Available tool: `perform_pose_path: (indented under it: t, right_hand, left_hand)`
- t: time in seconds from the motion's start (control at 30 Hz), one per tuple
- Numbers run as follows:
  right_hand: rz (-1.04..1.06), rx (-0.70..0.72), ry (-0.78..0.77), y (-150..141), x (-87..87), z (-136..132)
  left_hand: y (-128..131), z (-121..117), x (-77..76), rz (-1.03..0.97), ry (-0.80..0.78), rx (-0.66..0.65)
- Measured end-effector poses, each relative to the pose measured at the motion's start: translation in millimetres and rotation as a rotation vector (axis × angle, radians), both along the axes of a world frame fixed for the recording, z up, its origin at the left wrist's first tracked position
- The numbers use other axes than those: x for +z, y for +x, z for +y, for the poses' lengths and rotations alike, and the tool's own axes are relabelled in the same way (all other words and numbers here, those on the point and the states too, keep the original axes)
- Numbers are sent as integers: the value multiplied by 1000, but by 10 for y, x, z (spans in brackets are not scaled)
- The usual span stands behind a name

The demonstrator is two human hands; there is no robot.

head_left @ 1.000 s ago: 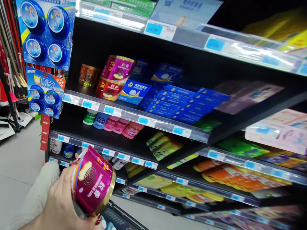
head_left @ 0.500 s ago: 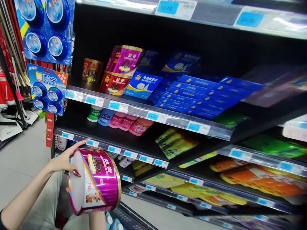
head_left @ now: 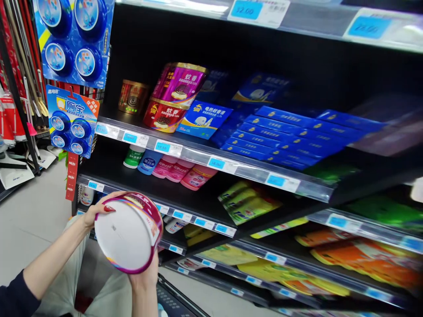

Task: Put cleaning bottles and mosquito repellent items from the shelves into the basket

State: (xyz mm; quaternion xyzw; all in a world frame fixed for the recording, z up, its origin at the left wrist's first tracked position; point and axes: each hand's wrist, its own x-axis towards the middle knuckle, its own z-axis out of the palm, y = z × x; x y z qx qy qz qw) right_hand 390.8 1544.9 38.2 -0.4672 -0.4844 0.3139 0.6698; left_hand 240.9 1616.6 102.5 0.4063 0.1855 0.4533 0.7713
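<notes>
Both my hands hold a round magenta tin (head_left: 127,233) at the lower left, tipped so its plain white bottom faces me. My left hand (head_left: 94,213) grips the tin's upper left rim, thumb with a red nail laid on the edge. My right hand (head_left: 145,275) cups it from below, fingers closed round the lower rim. On the shelf above stand a like magenta tin (head_left: 180,83) stacked on a red tin (head_left: 163,115), with a brown-gold tin (head_left: 132,97) to their left.
Black shop shelves (head_left: 231,165) with blue price tags fill the view. Flat blue boxes (head_left: 274,136) lie right of the tins, small bottles (head_left: 165,165) one shelf down, yellow and orange packets lower. Blue toilet-block packs (head_left: 74,39) hang at the shelf end. Brooms (head_left: 20,88) stand far left.
The tin has been turned in my hands from its printed side to its white bottom. My right hand came in under it, and my view shifted slightly left.
</notes>
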Motion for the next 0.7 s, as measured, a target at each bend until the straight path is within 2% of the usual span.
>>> perform_pose_path:
  t: [0.1, 0.17, 0.33, 0.43, 0.7]
  right_hand:
    - [404, 247, -71, 181, 45, -14]
    - [449, 293, -59, 253, 50, 3]
    - [449, 183, -108, 252, -74, 103]
    - [476, 173, -133, 229, -155, 133]
    - [458, 164, -132, 230, -193, 82]
  left_hand:
    - [3, -82, 43, 24, -73, 170]
    - [29, -131, 53, 52, -157, 231]
    - [117, -196, 14, 87, -303, 335]
    - [132, -188, -22, 98, -351, 357]
    - [110, -168, -120, 83, -350, 351]
